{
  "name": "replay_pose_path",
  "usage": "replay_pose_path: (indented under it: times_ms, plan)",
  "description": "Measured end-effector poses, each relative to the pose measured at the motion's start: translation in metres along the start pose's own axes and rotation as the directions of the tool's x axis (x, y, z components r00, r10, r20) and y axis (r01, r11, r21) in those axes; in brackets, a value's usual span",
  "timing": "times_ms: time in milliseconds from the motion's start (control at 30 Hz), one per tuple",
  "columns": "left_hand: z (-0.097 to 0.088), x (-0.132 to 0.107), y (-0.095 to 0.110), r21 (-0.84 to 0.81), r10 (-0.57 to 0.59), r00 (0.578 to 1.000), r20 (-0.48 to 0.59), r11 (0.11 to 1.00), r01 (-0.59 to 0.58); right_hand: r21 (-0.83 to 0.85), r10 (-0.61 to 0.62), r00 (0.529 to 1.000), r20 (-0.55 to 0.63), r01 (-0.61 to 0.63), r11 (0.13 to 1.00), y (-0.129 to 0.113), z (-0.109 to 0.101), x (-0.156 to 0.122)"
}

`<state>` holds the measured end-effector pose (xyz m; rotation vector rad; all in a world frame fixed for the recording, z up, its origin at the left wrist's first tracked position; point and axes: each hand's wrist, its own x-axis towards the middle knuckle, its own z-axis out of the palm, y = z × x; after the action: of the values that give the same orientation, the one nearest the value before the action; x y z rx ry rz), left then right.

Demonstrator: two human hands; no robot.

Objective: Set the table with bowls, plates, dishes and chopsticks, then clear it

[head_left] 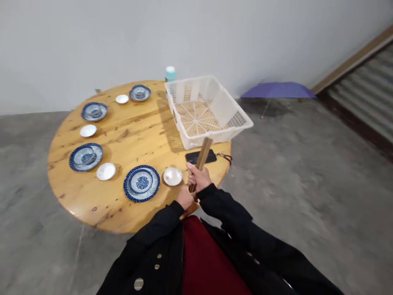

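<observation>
A bundle of brown chopsticks (204,152) stands tilted in front of my body, close to the table's near right edge. My right hand (200,178) is wrapped round its middle. Lower down, my left hand (185,197) is closed round the bottom end, which the fingers mostly hide. A small white dish (172,176) sits just left of my hands. Beside it lies a blue-patterned plate with a bowl (141,183). Behind the chopsticks a black phone (211,156) with a cord rests on the table.
The round wooden table (132,135) bears several more settings, among them a plate and bowl (86,157) and a white dish (106,171). A white plastic basket (236,129) overhangs the right edge, with a turquoise bottle (170,73) behind. A purple umbrella (278,90) lies open on the floor.
</observation>
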<state>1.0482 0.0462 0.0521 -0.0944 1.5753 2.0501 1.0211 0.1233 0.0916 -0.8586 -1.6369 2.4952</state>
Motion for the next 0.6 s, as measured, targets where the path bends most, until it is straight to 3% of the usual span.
replay_pose_path:
  times_ms: [133, 367, 500, 600]
  plan:
    - [-0.004, -0.002, -0.005, 0.136, -0.011, 0.995, 0.095, 0.991, -0.002, 0.015, 0.121, 0.978, 0.172, -0.125, 0.992, -0.025, 0.012, 0.001]
    - [-0.017, -0.007, -0.004, 0.041, 0.078, 0.997, 0.004, 0.996, -0.078, -0.03, 0.145, 0.965, 0.218, -0.142, 0.989, -0.009, 0.031, 0.001]
    - [-0.024, -0.003, 0.001, -0.001, 0.128, 0.989, -0.074, 0.992, -0.129, -0.129, -0.082, 0.976, 0.2, 0.109, 0.986, 0.0, 0.034, 0.0]
    - [-0.029, 0.004, 0.007, 0.004, 0.123, 0.983, -0.133, 0.992, -0.124, -0.293, -0.249, 0.947, 0.201, 0.301, 0.908, 0.0, 0.033, -0.007]
